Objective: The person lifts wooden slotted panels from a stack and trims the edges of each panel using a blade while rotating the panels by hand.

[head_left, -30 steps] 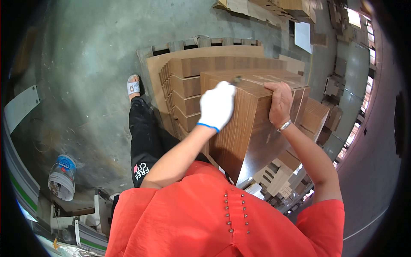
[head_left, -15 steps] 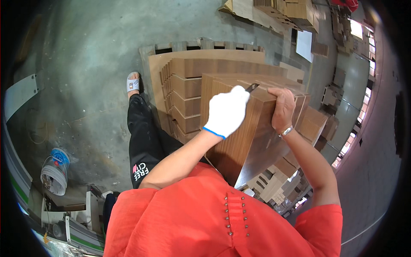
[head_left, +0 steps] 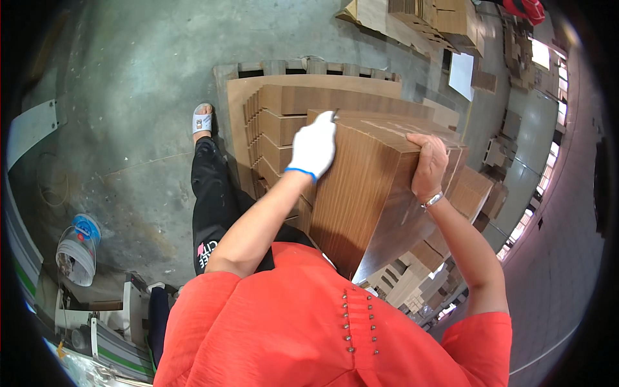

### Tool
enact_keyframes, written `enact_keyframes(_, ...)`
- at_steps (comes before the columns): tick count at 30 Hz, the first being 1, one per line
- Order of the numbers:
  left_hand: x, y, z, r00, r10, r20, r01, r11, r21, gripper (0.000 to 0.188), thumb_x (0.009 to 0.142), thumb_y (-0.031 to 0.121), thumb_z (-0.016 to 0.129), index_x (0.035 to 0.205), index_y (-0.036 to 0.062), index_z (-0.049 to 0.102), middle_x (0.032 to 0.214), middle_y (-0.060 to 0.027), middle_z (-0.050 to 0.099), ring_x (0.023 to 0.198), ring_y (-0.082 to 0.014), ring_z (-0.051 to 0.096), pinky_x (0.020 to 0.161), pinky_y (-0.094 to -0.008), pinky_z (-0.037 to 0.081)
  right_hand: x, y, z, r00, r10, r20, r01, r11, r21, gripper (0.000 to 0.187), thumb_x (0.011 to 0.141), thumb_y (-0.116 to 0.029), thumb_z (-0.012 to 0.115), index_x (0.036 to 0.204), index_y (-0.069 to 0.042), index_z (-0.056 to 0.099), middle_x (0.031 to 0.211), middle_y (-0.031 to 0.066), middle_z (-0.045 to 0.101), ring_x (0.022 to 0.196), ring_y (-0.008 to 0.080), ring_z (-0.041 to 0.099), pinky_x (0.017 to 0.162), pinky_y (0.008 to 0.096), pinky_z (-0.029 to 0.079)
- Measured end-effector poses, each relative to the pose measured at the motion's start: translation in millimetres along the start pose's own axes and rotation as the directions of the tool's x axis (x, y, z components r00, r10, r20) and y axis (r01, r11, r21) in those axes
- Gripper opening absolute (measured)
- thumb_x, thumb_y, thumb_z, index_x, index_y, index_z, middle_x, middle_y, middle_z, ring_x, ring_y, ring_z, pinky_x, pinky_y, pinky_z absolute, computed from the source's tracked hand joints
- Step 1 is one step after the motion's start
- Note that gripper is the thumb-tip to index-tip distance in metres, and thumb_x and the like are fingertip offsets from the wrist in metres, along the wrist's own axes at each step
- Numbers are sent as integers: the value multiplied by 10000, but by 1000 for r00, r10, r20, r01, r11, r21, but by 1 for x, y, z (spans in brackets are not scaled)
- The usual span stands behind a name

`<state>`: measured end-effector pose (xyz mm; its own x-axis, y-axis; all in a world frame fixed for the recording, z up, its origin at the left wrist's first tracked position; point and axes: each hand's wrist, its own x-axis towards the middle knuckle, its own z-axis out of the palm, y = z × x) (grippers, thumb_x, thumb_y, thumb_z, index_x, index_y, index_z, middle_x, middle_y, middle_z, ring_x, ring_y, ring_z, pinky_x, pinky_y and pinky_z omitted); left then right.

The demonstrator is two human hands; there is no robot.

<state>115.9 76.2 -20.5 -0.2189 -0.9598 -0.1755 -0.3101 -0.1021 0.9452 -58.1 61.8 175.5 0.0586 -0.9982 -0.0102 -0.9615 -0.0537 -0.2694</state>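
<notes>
In front of my body stands a bundle of brown wood-grain boards [head_left: 353, 190], with a glossy face on its right side. My left hand [head_left: 314, 145], in a white glove with a blue cuff, is closed at the bundle's far left top edge. From its fingertips sticks the dark tip of a small blade-like tool [head_left: 334, 115]; the rest is hidden in the glove. My bare right hand [head_left: 429, 166], a metal band on its wrist, grips the bundle's upper right edge, fingers bent over the top.
Behind and left of the bundle, stacked brown boards [head_left: 279, 129] lie on a cardboard sheet over a wooden pallet [head_left: 274, 67]. A clear bucket [head_left: 78, 251] stands on the floor at left, near a machine [head_left: 109, 319]. More board stacks [head_left: 454, 26] sit at far right.
My left hand has moved left along the top of the boards, taking the tool from near the right hand to the left corner. My right hand has stayed at its edge.
</notes>
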Motion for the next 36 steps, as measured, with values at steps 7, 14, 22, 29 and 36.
enact_keyframes(7, -1, 45, -14, 997, -69, 46, 82, 906, -416, 341, 989, 191, 417, 1234, 32, 594, 842, -142, 635, 648, -176, 620, 589, -328, 540, 2, -3, 1, 999, -30, -12, 30, 1000, 5, 372, 991, -189, 371, 864, -27, 681, 918, 115, 700, 902, 317, 612, 927, 431, 411)
enact_keyframes(14, -15, 130, -57, 989, 24, 143, 65, 809, -584, 332, 966, 139, 463, 1239, -7, 584, 1070, -218, 662, 893, -325, 678, 794, -384, 537, 0, -1, -4, 1000, -17, -5, 17, 1000, -17, 376, 979, -183, 370, 860, -17, 685, 916, 128, 700, 893, 329, 615, 924, 426, 415)
enact_keyframes(22, -25, 120, -45, 993, 117, -29, -116, 866, -486, 351, 965, 204, 459, 1197, -6, 619, 1074, -201, 669, 909, -299, 662, 846, -352, 521, -6, 3, -4, 995, -103, -14, 102, 994, -32, 374, 955, -155, 348, 851, -22, 681, 902, 129, 696, 884, 334, 610, 899, 441, 423)
enact_keyframes(29, -9, 94, -34, 928, 348, -134, -367, 917, -154, 261, 896, 102, 519, 1107, -1, 633, 1110, -208, 659, 978, -375, 650, 892, -410, 526, -1, 7, 0, 999, -43, -27, 42, 998, -48, 369, 955, -125, 356, 833, -11, 686, 880, 137, 697, 865, 334, 617, 910, 438, 427)
enact_keyframes(36, 6, 66, -34, 988, 63, -141, -86, 983, -162, 273, 959, 195, 492, 1112, 42, 660, 1069, -211, 670, 998, -363, 645, 867, -380, 527, 2, 1, 1, 999, -32, -20, 30, 995, -91, 370, 953, -115, 357, 839, -5, 691, 884, 142, 700, 882, 337, 620, 890, 419, 441)
